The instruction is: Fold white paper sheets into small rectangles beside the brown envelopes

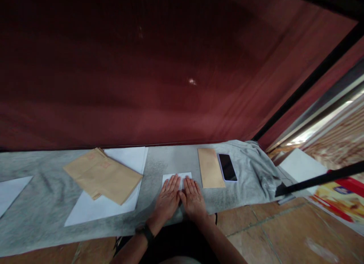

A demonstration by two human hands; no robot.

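Note:
A small white sheet of paper [177, 176], probably folded, lies on the grey cloth in front of me. My left hand [168, 197] rests flat on its left part, fingers stretched out and pointing away from me. Beside it, my right hand [192, 199] lies flat on the right part, with the thumbs almost meeting in the middle. Both palms hide most of the paper's near side. Just right of my right hand is a brown envelope [211, 168]. A phone [227, 167] with a dark screen and a pale purple edge lies beyond it.
Several brown envelopes [105, 173] are piled over large white sheets [93, 212] at left. Another white sheet [11, 190] sits at the far left. Grey cloth [167, 157] covers the narrow surface, against a dark red panel [142, 104]. Black bars [321, 182] and a colourful box [341, 197] stand at right.

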